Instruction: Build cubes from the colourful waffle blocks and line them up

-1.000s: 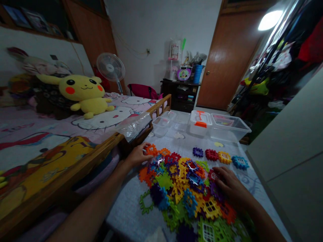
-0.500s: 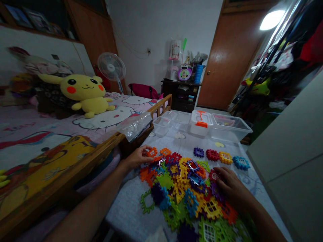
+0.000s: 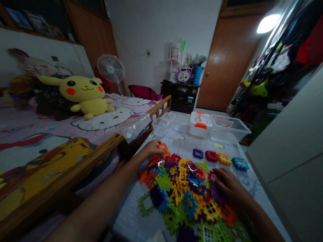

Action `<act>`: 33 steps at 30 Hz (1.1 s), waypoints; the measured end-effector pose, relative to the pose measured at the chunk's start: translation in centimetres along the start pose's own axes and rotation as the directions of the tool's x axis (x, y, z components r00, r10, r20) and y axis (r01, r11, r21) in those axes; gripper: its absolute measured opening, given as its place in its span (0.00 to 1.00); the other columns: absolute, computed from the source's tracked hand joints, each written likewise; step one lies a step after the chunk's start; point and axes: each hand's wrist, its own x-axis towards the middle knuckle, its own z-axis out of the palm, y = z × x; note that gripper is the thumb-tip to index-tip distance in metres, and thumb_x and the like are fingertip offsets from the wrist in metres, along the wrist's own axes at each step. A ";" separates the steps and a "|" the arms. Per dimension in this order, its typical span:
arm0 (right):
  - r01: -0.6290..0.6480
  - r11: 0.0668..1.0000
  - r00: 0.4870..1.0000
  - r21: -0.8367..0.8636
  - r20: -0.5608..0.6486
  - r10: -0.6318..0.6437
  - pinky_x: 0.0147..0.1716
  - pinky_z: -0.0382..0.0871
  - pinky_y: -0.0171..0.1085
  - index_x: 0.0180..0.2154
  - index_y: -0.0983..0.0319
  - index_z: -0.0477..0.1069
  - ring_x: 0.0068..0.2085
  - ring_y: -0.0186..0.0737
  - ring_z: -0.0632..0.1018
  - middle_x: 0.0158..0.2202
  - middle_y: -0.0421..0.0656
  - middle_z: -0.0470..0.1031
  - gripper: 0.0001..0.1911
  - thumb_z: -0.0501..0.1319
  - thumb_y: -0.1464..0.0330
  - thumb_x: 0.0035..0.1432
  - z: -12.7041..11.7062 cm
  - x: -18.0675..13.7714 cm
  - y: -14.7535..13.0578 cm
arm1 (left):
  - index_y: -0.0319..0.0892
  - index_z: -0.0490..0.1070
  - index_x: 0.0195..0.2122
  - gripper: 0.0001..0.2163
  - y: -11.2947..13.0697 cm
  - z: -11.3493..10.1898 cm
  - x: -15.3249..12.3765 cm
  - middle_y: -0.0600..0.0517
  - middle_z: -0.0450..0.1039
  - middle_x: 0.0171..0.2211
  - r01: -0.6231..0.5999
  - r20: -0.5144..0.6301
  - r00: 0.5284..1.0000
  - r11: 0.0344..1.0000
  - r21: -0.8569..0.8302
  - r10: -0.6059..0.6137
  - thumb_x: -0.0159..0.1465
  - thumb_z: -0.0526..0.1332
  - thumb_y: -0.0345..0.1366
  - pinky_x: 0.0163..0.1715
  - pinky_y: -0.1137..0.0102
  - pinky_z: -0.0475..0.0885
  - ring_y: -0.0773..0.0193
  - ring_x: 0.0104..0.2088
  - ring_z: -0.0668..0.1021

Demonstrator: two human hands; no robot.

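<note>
A heap of colourful plastic interlocking building pieces covers the near part of the table. At the heap's far left edge, my left hand is closed on an orange window piece, just above another orange piece. My right hand rests at the heap's right side, its fingers on a red window piece; whether they grip it is hard to see. Beyond the heap stand short stacks in a row: purple, red, yellow and blue.
At the table's far end are a lidded clear box with orange clips, a large open clear bin and a smaller clear tub. A wooden bed rail runs along the left, with a plastic bag over it.
My left hand has moved right and slightly away from me with the orange window piece, bringing it over the other orange piece. My right hand has stayed nearly in place.
</note>
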 end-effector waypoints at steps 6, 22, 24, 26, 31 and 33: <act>0.002 1.000 1.000 -0.022 0.005 -0.002 0.54 0.65 0.48 0.52 0.61 0.69 0.52 0.51 0.71 0.51 0.51 0.71 0.24 0.52 0.58 0.58 -0.2 0.0 -0.2 | 0.40 0.70 0.43 0.23 1.1 1.4 0.6 0.53 0.74 0.31 0.005 -0.004 1.000 0.998 0.066 -0.004 0.44 0.69 0.35 0.28 0.73 0.66 0.61 0.31 0.76; 0.003 1.000 1.000 -0.024 -0.006 -0.003 0.55 0.64 0.50 0.53 0.62 0.69 0.54 0.51 0.70 0.53 0.52 0.70 0.24 0.51 0.58 0.59 -0.1 -0.1 -0.3 | 0.44 0.68 0.52 0.25 3.0 1.1 1.0 0.49 0.77 0.44 -0.244 -0.070 0.964 0.958 0.151 0.257 0.52 0.65 0.36 0.45 0.69 0.70 0.56 0.44 0.78; 0.008 1.000 1.000 -0.015 -0.018 -0.008 0.56 0.63 0.49 0.53 0.62 0.69 0.54 0.51 0.70 0.53 0.52 0.70 0.24 0.51 0.58 0.60 0.0 -0.2 -0.2 | 0.40 0.68 0.52 0.23 2.8 1.3 1.0 0.50 0.78 0.40 -0.247 -0.048 0.966 0.964 0.098 0.252 0.56 0.63 0.42 0.40 0.71 0.71 0.59 0.39 0.79; 0.013 1.000 1.000 -0.006 -0.028 -0.013 0.56 0.63 0.49 0.52 0.61 0.69 0.53 0.50 0.70 0.52 0.51 0.70 0.24 0.50 0.58 0.60 0.0 -0.2 -0.2 | 0.38 0.67 0.53 0.23 2.6 1.3 1.3 0.50 0.78 0.41 -0.233 -0.018 0.972 0.971 0.050 0.234 0.60 0.58 0.47 0.37 0.72 0.72 0.61 0.38 0.79; 0.010 1.000 1.000 -0.001 -0.022 -0.010 0.55 0.64 0.49 0.52 0.61 0.70 0.53 0.50 0.70 0.52 0.51 0.70 0.24 0.51 0.57 0.60 -0.1 -0.1 -0.3 | 0.35 0.71 0.49 0.24 2.0 0.5 2.1 0.45 0.75 0.45 -0.162 0.062 0.986 0.974 0.160 0.154 0.58 0.59 0.48 0.43 0.67 0.70 0.55 0.44 0.76; 0.005 1.000 1.000 -0.005 -0.018 -0.005 0.55 0.64 0.49 0.52 0.61 0.70 0.53 0.51 0.70 0.52 0.51 0.70 0.24 0.51 0.57 0.59 -0.1 0.0 -0.3 | 0.35 0.74 0.46 0.24 1.6 0.2 2.0 0.44 0.74 0.46 -0.166 0.122 0.982 0.961 0.220 0.142 0.53 0.63 0.47 0.46 0.66 0.69 0.52 0.46 0.75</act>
